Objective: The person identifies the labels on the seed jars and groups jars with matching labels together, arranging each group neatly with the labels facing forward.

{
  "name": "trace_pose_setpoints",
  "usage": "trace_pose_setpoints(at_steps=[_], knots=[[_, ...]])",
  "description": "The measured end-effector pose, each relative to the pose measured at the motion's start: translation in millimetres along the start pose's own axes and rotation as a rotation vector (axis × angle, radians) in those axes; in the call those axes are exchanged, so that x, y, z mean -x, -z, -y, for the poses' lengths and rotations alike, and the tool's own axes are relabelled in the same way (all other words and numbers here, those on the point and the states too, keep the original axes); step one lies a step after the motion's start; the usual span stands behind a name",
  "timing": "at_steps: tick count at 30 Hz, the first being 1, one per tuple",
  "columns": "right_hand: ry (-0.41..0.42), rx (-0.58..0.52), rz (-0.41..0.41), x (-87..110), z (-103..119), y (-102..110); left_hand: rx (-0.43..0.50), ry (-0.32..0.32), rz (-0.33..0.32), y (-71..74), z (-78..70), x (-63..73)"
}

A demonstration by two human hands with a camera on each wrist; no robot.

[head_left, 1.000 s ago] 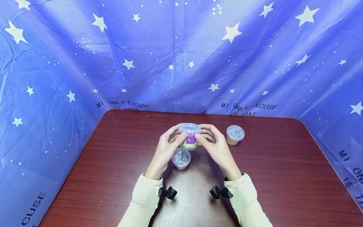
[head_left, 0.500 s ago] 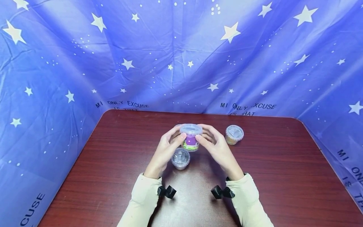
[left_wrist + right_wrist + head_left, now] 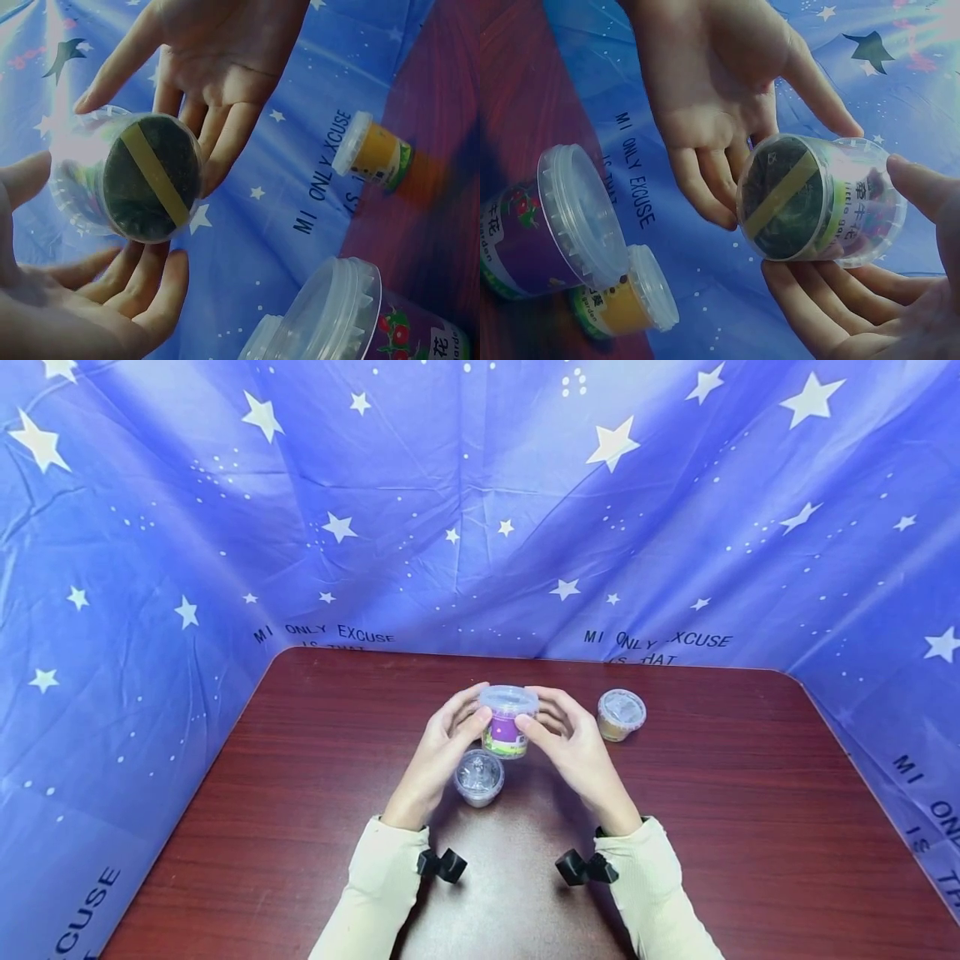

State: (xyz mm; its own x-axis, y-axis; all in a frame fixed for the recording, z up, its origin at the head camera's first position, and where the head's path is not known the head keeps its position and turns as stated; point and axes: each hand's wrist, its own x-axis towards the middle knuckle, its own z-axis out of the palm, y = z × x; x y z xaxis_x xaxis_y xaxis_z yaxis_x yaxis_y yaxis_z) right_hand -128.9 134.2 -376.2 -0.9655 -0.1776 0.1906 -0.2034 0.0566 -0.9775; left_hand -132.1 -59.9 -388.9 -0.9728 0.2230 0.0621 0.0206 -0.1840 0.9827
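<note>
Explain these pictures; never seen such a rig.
No machine here: a person does this by hand. The wide picture is from a camera on the head, the two turned close views from one on each wrist. The left hand and right hand together hold a clear purple-labelled tub above the dark red table. A second purple-labelled tub stands nearer the person, and an orange-labelled tub to the right. The right wrist view shows another orange-labelled tub, apparently hidden by the hands in the wide picture.

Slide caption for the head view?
Left hand and right hand hold a purple-labelled cup above the table, one cup nearer, a yellow cup at right.
</note>
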Motion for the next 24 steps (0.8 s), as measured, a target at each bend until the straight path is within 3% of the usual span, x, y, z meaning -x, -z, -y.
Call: trace_pose_setpoints(at_steps=[8,24], knots=[[0.022,0.003,-0.087,-0.7,2,-4,0.013,-0.025,-0.05,-4.4,-3.9,2.3],[0.001,-0.018,-0.128,1.1,3,-7,-0.036,-0.029,-0.052,-14.4,-9.1,1.3]])
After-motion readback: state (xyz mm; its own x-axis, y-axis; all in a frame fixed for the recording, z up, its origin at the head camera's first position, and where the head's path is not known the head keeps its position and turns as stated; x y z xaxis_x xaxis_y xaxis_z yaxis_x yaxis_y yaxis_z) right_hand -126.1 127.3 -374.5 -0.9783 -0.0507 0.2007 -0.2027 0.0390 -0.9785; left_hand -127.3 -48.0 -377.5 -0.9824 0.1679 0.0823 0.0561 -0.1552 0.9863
